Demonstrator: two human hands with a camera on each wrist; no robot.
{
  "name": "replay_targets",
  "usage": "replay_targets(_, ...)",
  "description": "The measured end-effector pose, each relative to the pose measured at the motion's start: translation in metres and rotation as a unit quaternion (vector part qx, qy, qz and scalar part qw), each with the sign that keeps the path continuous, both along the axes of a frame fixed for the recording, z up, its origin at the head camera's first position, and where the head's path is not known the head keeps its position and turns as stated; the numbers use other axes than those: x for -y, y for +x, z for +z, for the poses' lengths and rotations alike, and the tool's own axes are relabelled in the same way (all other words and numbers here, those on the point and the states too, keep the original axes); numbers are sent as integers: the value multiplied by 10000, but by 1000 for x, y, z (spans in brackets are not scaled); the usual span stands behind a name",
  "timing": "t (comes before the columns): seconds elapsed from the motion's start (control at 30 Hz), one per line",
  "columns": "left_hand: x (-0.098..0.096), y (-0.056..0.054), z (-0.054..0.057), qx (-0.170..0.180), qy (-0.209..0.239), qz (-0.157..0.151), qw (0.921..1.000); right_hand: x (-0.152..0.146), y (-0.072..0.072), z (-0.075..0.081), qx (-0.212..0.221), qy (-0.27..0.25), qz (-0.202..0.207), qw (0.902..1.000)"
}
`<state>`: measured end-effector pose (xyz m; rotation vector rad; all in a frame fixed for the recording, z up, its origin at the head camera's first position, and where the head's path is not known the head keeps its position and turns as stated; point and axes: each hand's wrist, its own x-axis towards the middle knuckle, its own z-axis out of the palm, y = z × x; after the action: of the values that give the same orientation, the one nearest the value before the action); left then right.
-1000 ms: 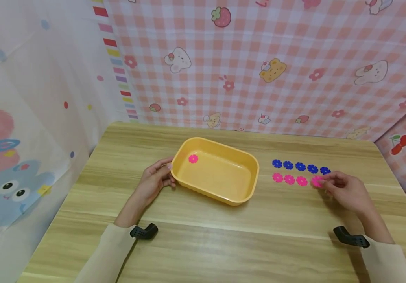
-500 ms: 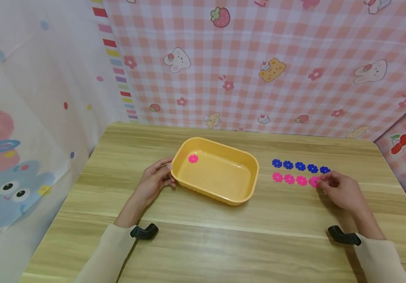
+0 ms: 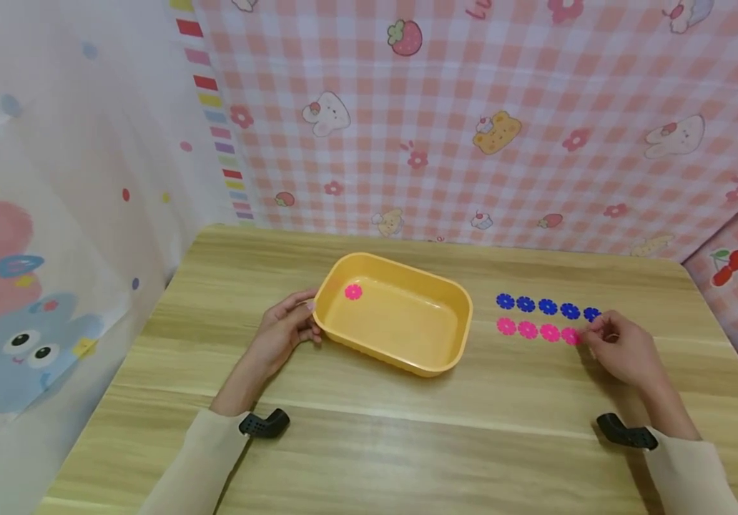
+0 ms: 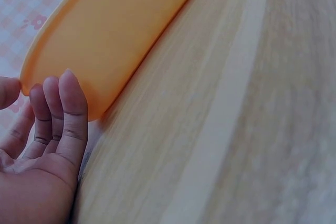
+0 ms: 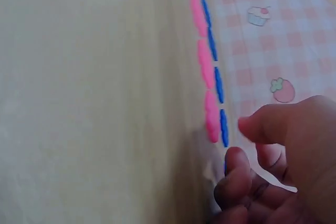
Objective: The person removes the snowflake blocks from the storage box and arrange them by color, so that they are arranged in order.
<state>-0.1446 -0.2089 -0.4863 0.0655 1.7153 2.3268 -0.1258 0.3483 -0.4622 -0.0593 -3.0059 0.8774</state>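
Observation:
A yellow plastic basin (image 3: 395,348) stands on the table with one pink flower-shaped piece (image 3: 353,292) inside, near its far left corner. My left hand (image 3: 282,332) holds the basin's left end, thumb at the rim and fingers against the outer wall. To the right lie a row of several blue flower-shaped pieces (image 3: 548,307) and, nearer me, a row of several pink ones (image 3: 528,330). My right hand (image 3: 623,350) is at the right end of the pink row, beside the last pink piece (image 3: 571,336). In the right wrist view its thumb and forefinger are apart with nothing between them.
The wooden table (image 3: 369,443) reaches back to a pink checked cloth (image 3: 420,107). A white printed cloth (image 3: 86,143) hangs along the left side. Bare tabletop lies between the basin and the rows, and in front of both.
My right hand has shifted slightly left, bringing the last pink piece up to the row's end, and its fingers have let go. The left hand and basin have stayed put.

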Motion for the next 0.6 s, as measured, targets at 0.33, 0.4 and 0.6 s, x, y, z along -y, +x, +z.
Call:
replay_targets(0.33, 0, 1, 1, 19, 35, -30, 10000, 15, 2, 19, -244, -332, 328, 9986)
replay_targets(0.4, 0, 1, 1, 2, 31, -57, 10000, 20, 2, 23, -247, -363, 417, 9982)
replay_targets(0.6, 0, 1, 1, 51, 26, -63, 10000, 35, 2, 31, -282, -428, 749, 9959)
